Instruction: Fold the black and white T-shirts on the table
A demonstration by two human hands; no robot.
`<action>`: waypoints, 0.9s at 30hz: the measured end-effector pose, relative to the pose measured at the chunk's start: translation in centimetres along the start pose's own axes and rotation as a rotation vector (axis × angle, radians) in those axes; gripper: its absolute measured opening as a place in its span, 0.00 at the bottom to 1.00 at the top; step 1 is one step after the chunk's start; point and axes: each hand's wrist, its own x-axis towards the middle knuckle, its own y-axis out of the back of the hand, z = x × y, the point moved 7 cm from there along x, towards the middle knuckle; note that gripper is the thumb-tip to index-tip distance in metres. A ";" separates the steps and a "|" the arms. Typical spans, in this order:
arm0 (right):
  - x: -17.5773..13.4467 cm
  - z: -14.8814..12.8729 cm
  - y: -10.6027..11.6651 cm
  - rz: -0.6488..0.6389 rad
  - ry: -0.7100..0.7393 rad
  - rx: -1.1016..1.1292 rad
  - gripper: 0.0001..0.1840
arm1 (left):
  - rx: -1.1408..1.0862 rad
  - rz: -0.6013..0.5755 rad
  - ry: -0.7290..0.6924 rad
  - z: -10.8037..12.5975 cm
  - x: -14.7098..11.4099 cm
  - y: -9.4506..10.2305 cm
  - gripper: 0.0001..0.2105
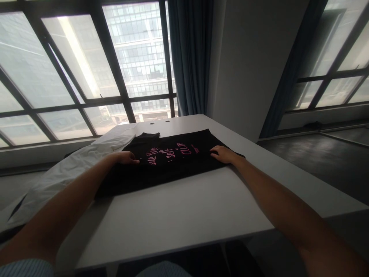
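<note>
A black T-shirt [161, 169] with pink lettering lies sideways across the white table [173, 215]. My left hand [127, 157] rests palm down on the shirt's left part, its thumb apart from the fingers. On the right part of the shirt, my right hand [222, 154] touches the cloth with fingers stretched to the left and slightly apart. The fabric looks mostly flat under both hands. A short sleeve of the shirt sticks out at its far left side.
A pale, wrinkled cloth [72, 165] lies along the table's left side, partly behind my left arm. Two small dark round fittings [160, 122] sit near the far edge. Beyond the table are windows [138, 50], a blue curtain [191, 57] and a wall [245, 69].
</note>
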 end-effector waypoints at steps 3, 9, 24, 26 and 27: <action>-0.1 -0.2 0.1 -0.002 -0.008 0.008 0.22 | 0.102 0.071 -0.023 1.4 -0.3 0.8 0.15; -0.5 -0.6 0.2 0.003 -0.003 -0.019 0.22 | 0.246 0.384 0.037 4.1 -0.8 5.9 0.15; 0.2 1.9 -0.3 0.069 -0.165 -0.137 0.26 | 0.025 0.348 -0.308 10.0 -3.3 -3.6 0.28; 0.3 2.7 0.0 0.094 -0.223 -0.183 0.25 | 0.012 0.319 -0.378 11.3 -3.9 -4.7 0.29; 0.3 3.1 0.1 0.106 -0.252 -0.208 0.25 | 0.017 0.302 -0.391 11.8 -4.0 -5.2 0.29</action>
